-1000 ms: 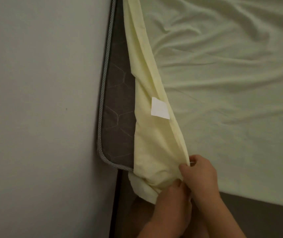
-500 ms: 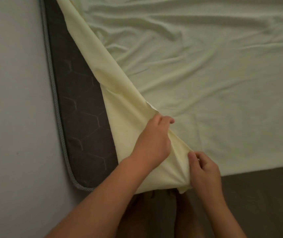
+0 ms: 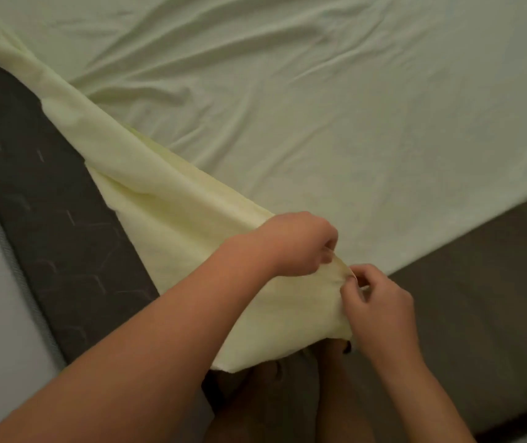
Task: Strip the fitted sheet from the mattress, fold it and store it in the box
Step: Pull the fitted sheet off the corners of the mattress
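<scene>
Pale yellow-green sheet (image 3: 287, 123) covers most of the mattress (image 3: 48, 219), but its near left corner is off and turned over, baring dark quilted padding down the left side. The left hand (image 3: 294, 244) pinches the lifted corner, fingers curled tight. The right hand (image 3: 380, 311), just beside it, nips the hem between curled fingers. Best play here, probably: hold the hem firmly, draw the corner steadily across the bed, no yanking against the elastic.
</scene>
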